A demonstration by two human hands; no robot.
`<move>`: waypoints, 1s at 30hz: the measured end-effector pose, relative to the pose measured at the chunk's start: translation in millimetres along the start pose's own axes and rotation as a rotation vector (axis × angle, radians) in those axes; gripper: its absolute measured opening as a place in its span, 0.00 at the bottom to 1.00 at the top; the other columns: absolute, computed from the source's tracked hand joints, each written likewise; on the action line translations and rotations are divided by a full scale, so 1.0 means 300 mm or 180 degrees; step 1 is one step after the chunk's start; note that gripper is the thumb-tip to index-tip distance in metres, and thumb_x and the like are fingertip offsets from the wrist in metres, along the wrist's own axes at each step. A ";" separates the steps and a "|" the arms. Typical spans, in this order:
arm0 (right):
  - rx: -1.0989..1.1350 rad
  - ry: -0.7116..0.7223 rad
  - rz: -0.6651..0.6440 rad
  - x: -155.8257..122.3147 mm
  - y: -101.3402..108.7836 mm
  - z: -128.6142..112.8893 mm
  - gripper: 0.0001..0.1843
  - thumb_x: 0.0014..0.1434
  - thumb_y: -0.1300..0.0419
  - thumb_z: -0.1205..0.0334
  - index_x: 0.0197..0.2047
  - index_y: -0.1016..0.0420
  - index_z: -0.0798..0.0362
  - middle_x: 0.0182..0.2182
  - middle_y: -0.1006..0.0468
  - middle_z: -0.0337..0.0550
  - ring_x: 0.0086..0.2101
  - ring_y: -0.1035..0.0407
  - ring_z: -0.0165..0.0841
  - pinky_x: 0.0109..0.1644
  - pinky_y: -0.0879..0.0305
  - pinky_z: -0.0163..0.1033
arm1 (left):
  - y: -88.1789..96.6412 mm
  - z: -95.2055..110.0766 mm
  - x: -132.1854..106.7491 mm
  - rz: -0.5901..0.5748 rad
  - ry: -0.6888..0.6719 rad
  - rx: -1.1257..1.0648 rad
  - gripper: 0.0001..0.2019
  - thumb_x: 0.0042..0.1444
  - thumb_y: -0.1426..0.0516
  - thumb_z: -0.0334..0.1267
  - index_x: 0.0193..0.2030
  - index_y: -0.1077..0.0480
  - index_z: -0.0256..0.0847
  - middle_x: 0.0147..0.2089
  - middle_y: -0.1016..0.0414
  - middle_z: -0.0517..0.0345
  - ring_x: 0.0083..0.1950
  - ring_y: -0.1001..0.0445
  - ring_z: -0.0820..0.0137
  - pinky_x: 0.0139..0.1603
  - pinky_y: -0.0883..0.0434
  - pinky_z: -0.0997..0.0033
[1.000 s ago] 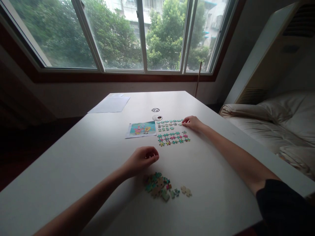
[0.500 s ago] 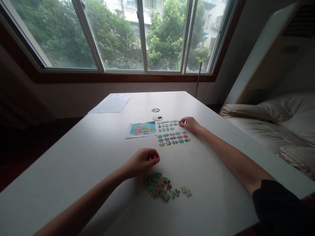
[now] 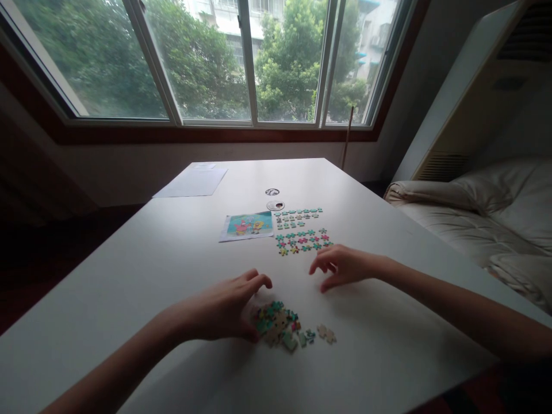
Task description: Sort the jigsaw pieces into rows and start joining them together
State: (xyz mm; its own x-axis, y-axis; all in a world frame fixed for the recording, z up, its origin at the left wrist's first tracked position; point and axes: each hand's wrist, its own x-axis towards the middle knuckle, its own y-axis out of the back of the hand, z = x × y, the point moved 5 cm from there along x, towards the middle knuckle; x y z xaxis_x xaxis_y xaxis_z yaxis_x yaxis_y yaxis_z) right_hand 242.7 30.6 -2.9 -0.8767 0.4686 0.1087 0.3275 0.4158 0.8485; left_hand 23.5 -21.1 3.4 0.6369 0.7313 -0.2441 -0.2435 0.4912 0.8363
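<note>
A heap of loose jigsaw pieces (image 3: 282, 326) lies on the white table (image 3: 172, 270) near me. My left hand (image 3: 224, 307) rests at the heap's left edge, fingers spread, thumb touching the pieces, holding nothing. My right hand (image 3: 342, 265) hovers above and to the right of the heap, fingers loosely curled and apart, empty. Farther off, sorted pieces lie in rows (image 3: 302, 233), with a colourful picture card (image 3: 248, 225) to their left.
A small round dish (image 3: 275, 205) and a cable hole (image 3: 272, 191) sit beyond the rows. A sheet of paper (image 3: 193, 181) lies at the far left of the table. A bed with pale bedding (image 3: 483, 213) stands to the right, windows ahead.
My right hand has pulled back from the far rows of pieces toward the heap. My left hand has opened from a loose fist and dropped onto the heap's left edge.
</note>
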 end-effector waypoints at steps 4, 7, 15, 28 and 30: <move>-0.0030 0.0138 -0.0364 -0.070 -0.086 -0.113 0.23 0.42 0.36 0.48 0.40 0.27 0.52 0.26 0.30 0.38 0.28 0.36 0.26 0.33 0.41 0.30 | -0.038 -0.031 -0.017 0.0267 0.0187 0.0260 0.29 0.42 0.40 0.41 0.54 0.41 0.46 0.48 0.32 0.54 0.44 0.30 0.62 0.41 0.35 0.70; -0.0147 0.0174 -0.0260 -0.090 -0.118 -0.140 0.22 0.43 0.36 0.47 0.39 0.27 0.50 0.27 0.29 0.39 0.30 0.36 0.27 0.36 0.42 0.31 | -0.067 -0.036 -0.019 0.0275 0.0314 0.0395 0.24 0.44 0.42 0.39 0.51 0.38 0.49 0.42 0.28 0.58 0.40 0.28 0.62 0.36 0.34 0.70; -0.0235 0.0070 -0.0137 -0.081 -0.126 -0.133 0.15 0.52 0.41 0.52 0.41 0.26 0.50 0.30 0.29 0.41 0.30 0.36 0.26 0.37 0.41 0.30 | -0.126 0.024 -0.030 0.0630 0.0245 0.0827 0.42 0.40 0.42 0.58 0.61 0.47 0.44 0.58 0.40 0.46 0.57 0.41 0.51 0.54 0.40 0.54; 0.0295 -0.0648 0.0095 -0.060 -0.023 -0.005 0.10 0.50 0.39 0.59 0.33 0.29 0.57 0.24 0.31 0.37 0.24 0.39 0.23 0.28 0.41 0.27 | -0.217 0.176 0.080 0.0877 -0.0323 0.0792 0.29 0.53 0.50 0.53 0.60 0.46 0.45 0.64 0.49 0.49 0.63 0.52 0.54 0.59 0.49 0.48; 0.0296 -0.0660 0.0216 -0.047 0.003 0.005 0.09 0.51 0.40 0.59 0.31 0.29 0.57 0.23 0.31 0.36 0.24 0.39 0.23 0.28 0.42 0.28 | -0.210 0.202 0.111 0.1010 -0.0310 0.0764 0.23 0.55 0.50 0.48 0.56 0.42 0.44 0.61 0.44 0.49 0.62 0.49 0.55 0.59 0.48 0.49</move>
State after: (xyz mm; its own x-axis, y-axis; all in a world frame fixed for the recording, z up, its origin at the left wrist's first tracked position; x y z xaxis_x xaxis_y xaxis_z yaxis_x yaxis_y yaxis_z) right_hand 255.8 25.6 -4.5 -0.7635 0.6441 0.0470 0.4227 0.4433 0.7905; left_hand 104.5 -56.3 -27.7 0.6266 0.7749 0.0825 -0.2687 0.1154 0.9563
